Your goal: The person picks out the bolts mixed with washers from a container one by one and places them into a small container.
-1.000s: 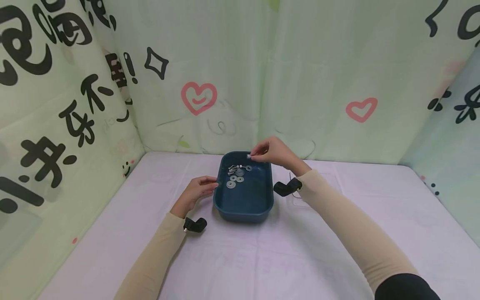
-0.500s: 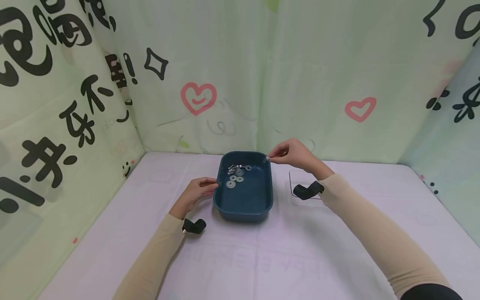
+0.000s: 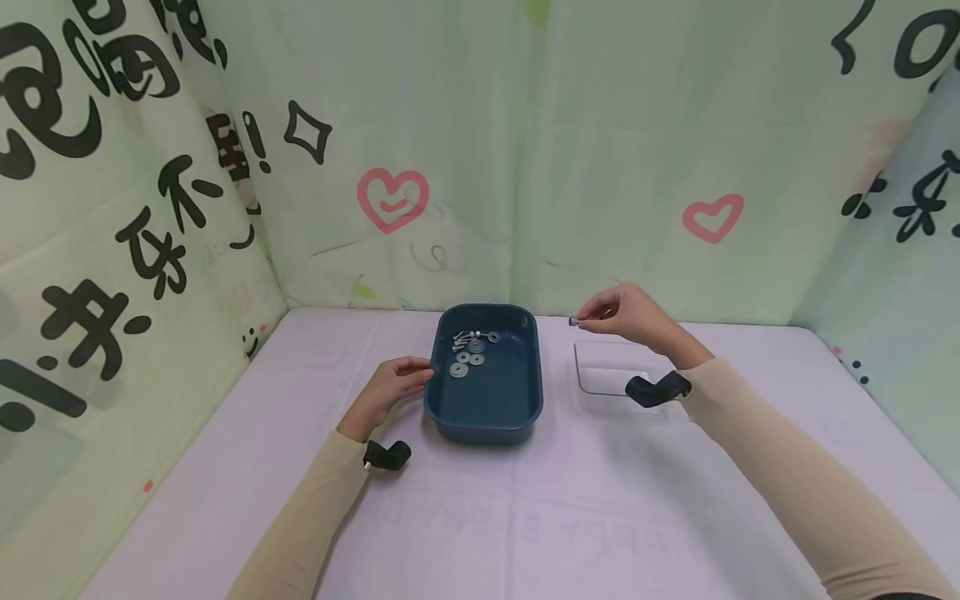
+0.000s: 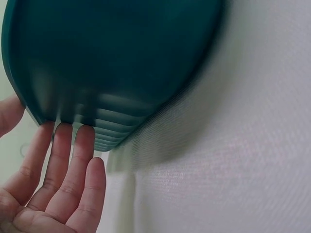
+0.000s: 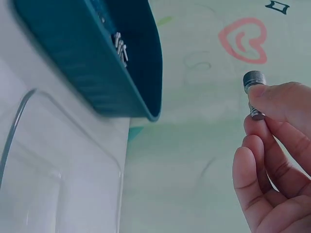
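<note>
Between thumb and fingertips, my right hand pinches a short metal bolt with a knurled round head. It holds the bolt above the far edge of a clear plastic box. My left hand rests against the left side of a dark teal tray. In the left wrist view its straight fingers touch the tray's outer wall, the thumb beside the rim. Inside the tray lie several flat washers and a small heap of bolts.
A white cloth covers the table. Pale green printed curtains stand close behind the tray and box and along both sides. The right forearm crosses over the near right part of the table.
My right hand has carried the bolt rightward, from over the tray's far right corner past its rim to above the clear box. My left hand stays at the tray.
</note>
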### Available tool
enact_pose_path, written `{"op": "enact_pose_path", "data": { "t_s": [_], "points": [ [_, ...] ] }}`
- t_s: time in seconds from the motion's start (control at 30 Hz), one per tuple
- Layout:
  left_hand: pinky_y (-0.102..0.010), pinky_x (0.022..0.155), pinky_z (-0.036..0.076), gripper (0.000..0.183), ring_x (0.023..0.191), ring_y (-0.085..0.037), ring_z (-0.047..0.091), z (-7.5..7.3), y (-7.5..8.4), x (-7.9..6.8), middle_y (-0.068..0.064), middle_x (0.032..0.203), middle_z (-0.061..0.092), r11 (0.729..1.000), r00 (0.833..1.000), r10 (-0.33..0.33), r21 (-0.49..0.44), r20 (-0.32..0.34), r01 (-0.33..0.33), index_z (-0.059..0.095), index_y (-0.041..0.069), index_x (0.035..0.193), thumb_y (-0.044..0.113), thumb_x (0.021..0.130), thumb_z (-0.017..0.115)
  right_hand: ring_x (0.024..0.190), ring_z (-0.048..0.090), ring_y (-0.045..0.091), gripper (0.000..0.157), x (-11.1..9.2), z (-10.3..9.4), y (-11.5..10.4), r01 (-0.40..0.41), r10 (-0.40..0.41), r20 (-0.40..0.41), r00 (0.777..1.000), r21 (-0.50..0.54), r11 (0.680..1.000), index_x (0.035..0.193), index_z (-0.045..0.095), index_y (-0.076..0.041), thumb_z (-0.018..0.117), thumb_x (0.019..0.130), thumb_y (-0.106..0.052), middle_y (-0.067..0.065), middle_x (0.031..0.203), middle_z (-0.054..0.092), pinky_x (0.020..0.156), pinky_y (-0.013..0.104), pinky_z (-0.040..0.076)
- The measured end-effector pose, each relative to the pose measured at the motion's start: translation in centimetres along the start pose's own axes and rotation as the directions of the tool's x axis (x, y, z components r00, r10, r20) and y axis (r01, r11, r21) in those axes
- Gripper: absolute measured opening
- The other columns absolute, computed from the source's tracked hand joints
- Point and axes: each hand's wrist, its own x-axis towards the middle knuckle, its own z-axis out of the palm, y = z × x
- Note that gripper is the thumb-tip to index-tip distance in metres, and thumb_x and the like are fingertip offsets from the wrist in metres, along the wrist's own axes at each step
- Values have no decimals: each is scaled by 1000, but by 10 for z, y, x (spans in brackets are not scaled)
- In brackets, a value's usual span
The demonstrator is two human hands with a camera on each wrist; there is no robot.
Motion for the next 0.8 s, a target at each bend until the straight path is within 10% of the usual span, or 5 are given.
{"op": "enact_pose_path", "data": {
  "t_s": [0.8],
  "points": [
    [-40,103,46,41,94,-6,60,-1,-4,0,-20,127,56,1000,1000,16,-24,7,-15,52,-5,127,15,92,60,84,58,15,27,-42,-22,55,-106,105,-32,994,-52,993,104,68,0,68,86,-19,14,99,68,70,14,50]
  ]
}}
